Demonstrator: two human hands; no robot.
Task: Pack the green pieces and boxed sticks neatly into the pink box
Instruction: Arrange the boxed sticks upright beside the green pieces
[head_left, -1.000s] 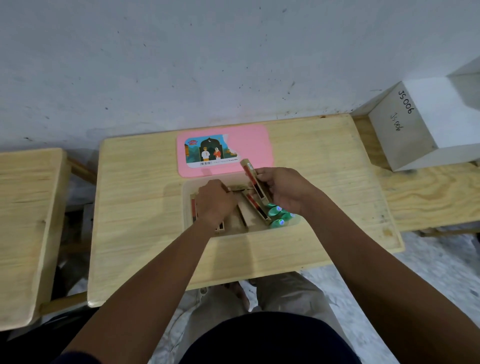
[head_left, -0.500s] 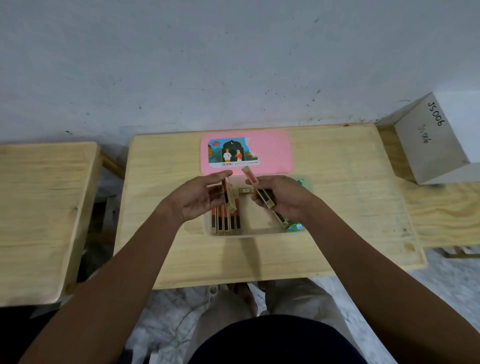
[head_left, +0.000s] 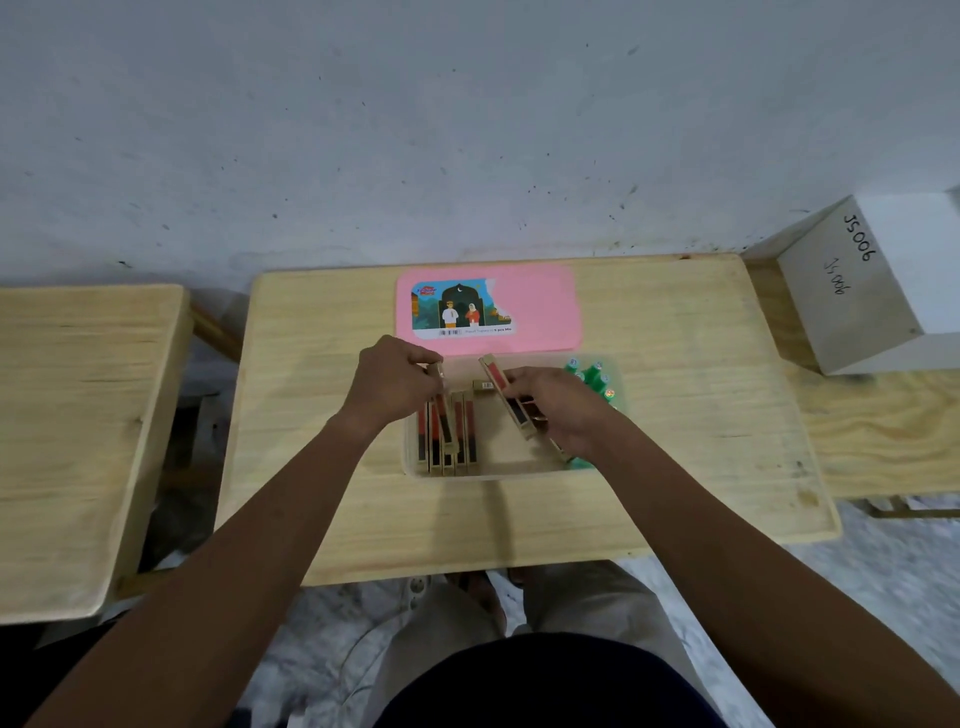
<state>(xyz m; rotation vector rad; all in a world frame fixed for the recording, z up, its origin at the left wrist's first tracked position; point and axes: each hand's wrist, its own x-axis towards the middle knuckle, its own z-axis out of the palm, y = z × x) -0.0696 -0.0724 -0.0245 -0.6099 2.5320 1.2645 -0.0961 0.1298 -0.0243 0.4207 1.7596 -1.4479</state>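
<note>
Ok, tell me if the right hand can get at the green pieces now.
Probably yes: the green pieces lie uncovered just beside the right hand, though that hand grips a boxed stick.

A pale wooden desk (head_left: 675, 415) stands against a grey, speckled wall (head_left: 467, 130). A 2nd desk (head_left: 78, 415) sits beside its left edge across a narrow gap. Past the right edge, a white box (head_left: 872, 291) marked JS006 rests on another wooden top (head_left: 883, 441). Mottled grey floor (head_left: 857, 597) shows below.

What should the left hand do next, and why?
Probably the left hand should lower its stick box into the row at the left of the tray: the box hangs tilted over boxes already lined up there.
</note>
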